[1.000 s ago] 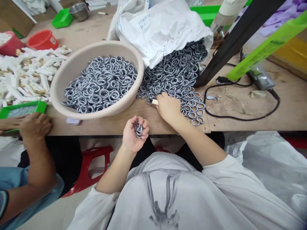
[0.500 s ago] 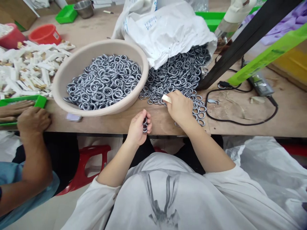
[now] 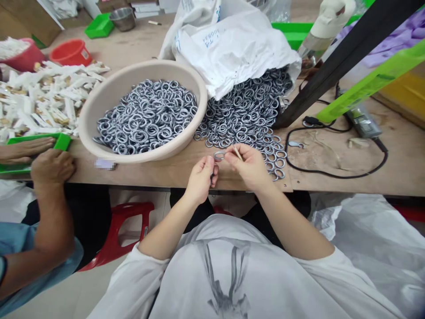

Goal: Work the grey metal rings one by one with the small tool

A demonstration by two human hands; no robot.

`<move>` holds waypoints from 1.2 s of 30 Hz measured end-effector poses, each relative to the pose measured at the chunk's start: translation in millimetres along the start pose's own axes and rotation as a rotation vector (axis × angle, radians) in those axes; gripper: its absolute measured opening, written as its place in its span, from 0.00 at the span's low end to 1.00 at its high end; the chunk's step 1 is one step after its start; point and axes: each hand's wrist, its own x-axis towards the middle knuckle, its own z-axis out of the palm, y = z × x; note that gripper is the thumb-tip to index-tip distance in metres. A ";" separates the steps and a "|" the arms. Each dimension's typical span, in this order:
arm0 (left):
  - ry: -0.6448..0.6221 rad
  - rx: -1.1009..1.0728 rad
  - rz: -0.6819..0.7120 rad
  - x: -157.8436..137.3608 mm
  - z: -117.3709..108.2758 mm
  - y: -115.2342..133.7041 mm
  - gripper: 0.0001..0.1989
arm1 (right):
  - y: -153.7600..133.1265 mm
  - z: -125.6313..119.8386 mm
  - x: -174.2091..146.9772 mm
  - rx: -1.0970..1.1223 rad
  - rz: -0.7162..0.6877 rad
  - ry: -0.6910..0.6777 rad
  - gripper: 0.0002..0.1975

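Note:
My left hand (image 3: 201,179) is closed around several grey rings, mostly hidden by its fingers. At its fingertips a single grey ring (image 3: 219,155) is held up, just touching or close to the fingers of my right hand (image 3: 254,167). That hand is closed on a small flat cream-coloured tool (image 3: 237,153), seen nearly edge-on; its working end is hard to make out. Just beyond the hands a heap of grey rings (image 3: 242,115) spills from a white sack (image 3: 232,48). More rings fill a beige basin (image 3: 86,119) on the left.
A co-worker's hands (image 3: 51,166) rest at a green tray (image 3: 63,141) on the left, near a pile of white pieces (image 3: 43,97). On the right are a dark slanted post (image 3: 318,79), a black cable (image 3: 335,173) and a grey device (image 3: 365,124).
My right hand has drawn back from the ring heap toward me, with the cream tool turned edge-on. My left hand has moved right, and a ring now sits between the hands.

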 end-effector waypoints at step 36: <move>-0.060 -0.134 -0.144 -18.9 13.8 2.3 0.27 | -14.1 -7.7 -37.3 -0.654 -0.309 -0.143 0.24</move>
